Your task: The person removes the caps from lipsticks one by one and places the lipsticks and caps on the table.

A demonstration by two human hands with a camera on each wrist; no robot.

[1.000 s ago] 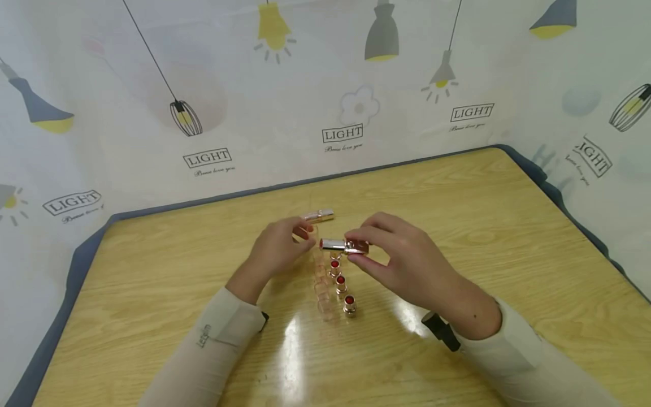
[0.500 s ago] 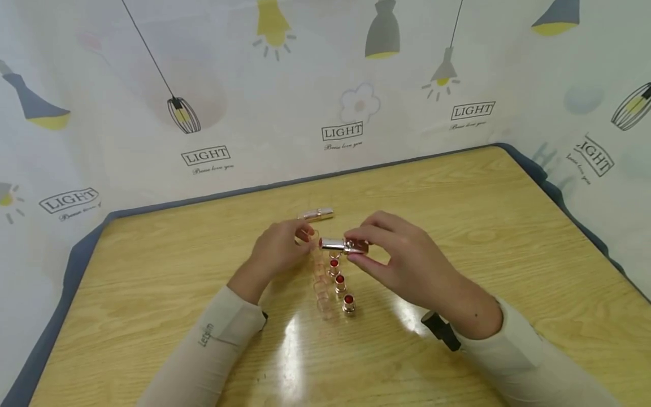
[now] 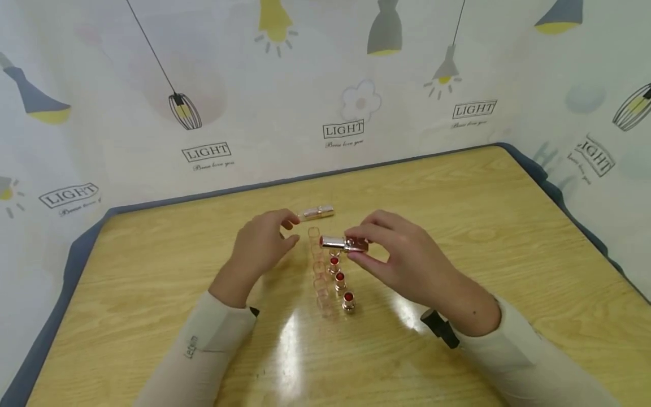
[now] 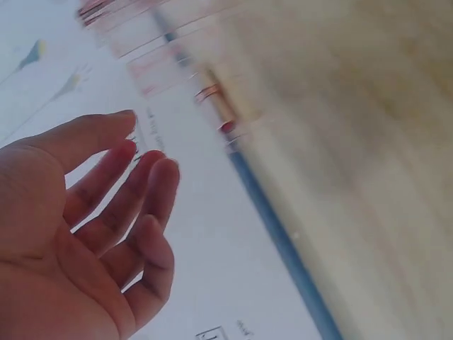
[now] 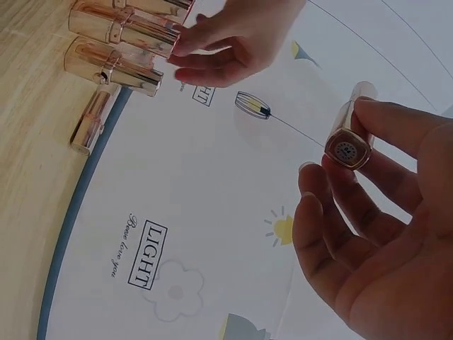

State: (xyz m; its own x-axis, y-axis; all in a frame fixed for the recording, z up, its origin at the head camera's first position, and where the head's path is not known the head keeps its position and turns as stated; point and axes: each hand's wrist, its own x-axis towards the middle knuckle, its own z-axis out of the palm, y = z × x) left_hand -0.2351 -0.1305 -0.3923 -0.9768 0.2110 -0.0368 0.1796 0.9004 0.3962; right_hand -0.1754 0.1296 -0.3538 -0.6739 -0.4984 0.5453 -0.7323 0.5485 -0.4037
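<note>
My right hand (image 3: 409, 254) pinches an uncapped lipstick (image 3: 346, 243) level between thumb and fingers, silver tube toward the left, over the table. In the right wrist view the base of that lipstick (image 5: 348, 149), with a round label, faces the camera. My left hand (image 3: 264, 240) is empty, fingers loosely bent, just left of the far end of a row of clear pinkish caps (image 3: 319, 282). Beside the caps stands a row of upright lipsticks (image 3: 340, 281) with red tips showing; the farthest is partly hidden behind the held one.
Another lipstick (image 3: 319, 212) lies on its side beyond the caps, its left end near the left fingertips in the head view. The wood-grain table (image 3: 458, 198) ends at a dark blue edge along a printed cloth backdrop (image 3: 274, 102).
My left hand has let go of the farthest clear cap, drawn back to the left and spread its thumb and fingers. The right hand holds the lipstick in nearly the same place.
</note>
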